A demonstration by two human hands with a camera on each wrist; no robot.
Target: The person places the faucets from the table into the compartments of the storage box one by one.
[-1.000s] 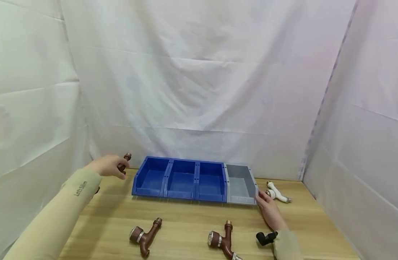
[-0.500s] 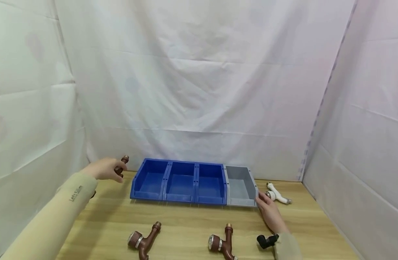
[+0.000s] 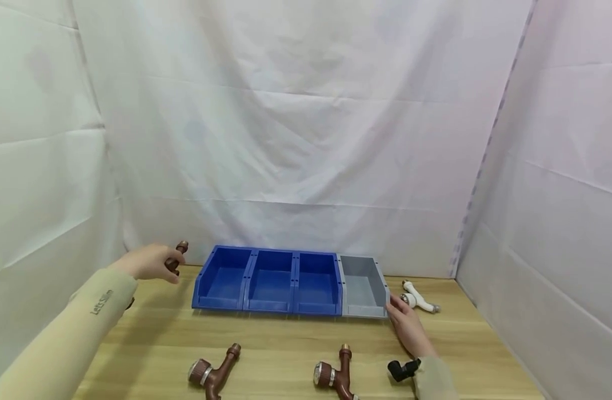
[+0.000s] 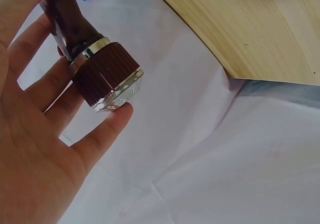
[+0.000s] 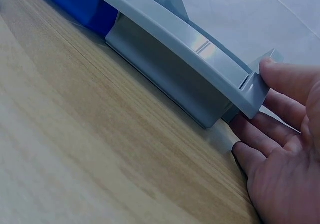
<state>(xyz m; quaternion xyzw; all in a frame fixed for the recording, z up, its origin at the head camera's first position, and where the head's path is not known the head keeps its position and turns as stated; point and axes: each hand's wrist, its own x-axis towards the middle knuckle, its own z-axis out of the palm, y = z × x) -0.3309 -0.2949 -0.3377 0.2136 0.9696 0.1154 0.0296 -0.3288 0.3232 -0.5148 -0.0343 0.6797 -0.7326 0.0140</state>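
Observation:
At the back left of the table, my left hand (image 3: 148, 263) holds a brown tap (image 3: 175, 258) just left of the row of bins. In the left wrist view the tap's ribbed knob (image 4: 107, 71) with a clear faceted cap faces the camera; fingers lie behind it and one fingertip touches the cap. My right hand (image 3: 407, 324) grips the front right corner of the grey bin (image 3: 364, 309). In the right wrist view the thumb (image 5: 287, 78) presses on that corner, while the other fingers lie against its outer side and below.
Three blue bins (image 3: 268, 305) join the grey one in a row. Brown taps lie at the front left (image 3: 216, 378) and front middle (image 3: 342, 378). A white tap (image 3: 418, 297) lies right of the grey bin. White sheets (image 3: 286, 139) enclose the wooden table (image 3: 271, 339).
The head view has shifted a little, so everything sits slightly further left. My left hand still holds the brown tap, and my right hand stays at the grey bin's corner.

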